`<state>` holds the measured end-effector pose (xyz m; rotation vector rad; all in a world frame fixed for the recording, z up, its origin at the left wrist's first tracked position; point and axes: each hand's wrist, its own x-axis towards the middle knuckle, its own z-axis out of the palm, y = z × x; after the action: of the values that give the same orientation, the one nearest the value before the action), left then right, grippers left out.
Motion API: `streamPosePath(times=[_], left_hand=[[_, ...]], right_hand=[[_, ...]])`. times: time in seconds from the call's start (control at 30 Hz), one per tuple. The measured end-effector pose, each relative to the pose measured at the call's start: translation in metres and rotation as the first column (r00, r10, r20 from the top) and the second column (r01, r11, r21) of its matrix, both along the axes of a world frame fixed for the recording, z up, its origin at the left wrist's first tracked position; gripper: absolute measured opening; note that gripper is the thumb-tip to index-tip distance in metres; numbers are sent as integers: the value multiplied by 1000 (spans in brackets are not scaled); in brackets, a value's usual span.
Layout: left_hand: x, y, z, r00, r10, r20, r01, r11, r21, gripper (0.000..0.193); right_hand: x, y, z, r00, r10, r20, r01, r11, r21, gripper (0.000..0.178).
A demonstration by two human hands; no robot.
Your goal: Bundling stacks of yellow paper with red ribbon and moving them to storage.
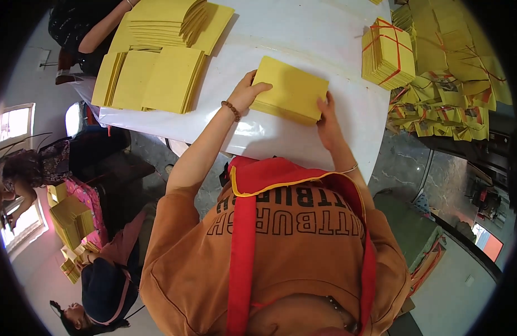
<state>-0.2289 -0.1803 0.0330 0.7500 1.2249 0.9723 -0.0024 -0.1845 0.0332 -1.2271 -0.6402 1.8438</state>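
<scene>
Yellow paper stack: between your two hands, over the near part of the table, its long sides slanting down toward your right; whether its underside touches the table cannot be told.
Left hand: holding the stack's left end, thumb laid over the top face, the other fingers partly hidden at the edge.
Right hand: holding the stack's right end near its lower corner, fingers along the edge.
Hand spacing: your hands stand apart by the length of the stack.
Beaded bracelet: brown, around your left wrist.
White-covered table: in front of you, its glossy sheet catching light below the stack.
Upright-edged piles: yellow, side by side at the table's left edge.
Fanned sheets: yellow, just beyond those piles, their edges spread in steps.
Tied bundle: yellow, crossed by red bands, near the table's right edge.
Heaped bundles: yellow with red ties, to the right of the table.
Red apron: yellow-trimmed, worn over your orange-brown shirt.
Co-worker's arm: at upper left, beside the fanned sheets.
Pink patterned cloth: at far left, beside further yellow stacks.
</scene>
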Motion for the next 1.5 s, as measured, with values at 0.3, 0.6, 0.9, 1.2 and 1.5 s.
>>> streamPosePath(times=[0.3, 0.6, 0.9, 1.2, 1.5], left_hand=[[-5, 19, 13, 1000, 2, -6, -1, 1000, 19, 64], [-6, 14, -34, 991, 28, -132, -22, 999, 48, 76], [-25, 11, 47, 829, 176, -531, -52, 970, 239, 71], [-231, 80, 119, 279, 807, -520, -226, 581, 781, 87], [-267, 93, 88, 710, 470, -525, -457, 874, 165, 114]], right_hand=[[-22, 20, 4, 974, 123, 190, -169, 954, 247, 67], [-10, 22, 8, 961, 182, 210, -221, 958, 180, 64], [-1, 31, 14, 943, 202, 266, -239, 964, 117, 77], [-38, 82, 88, 901, 124, 417, -342, 794, 503, 67], [-253, 148, 38, 776, 507, -375, -569, 819, -69, 103]])
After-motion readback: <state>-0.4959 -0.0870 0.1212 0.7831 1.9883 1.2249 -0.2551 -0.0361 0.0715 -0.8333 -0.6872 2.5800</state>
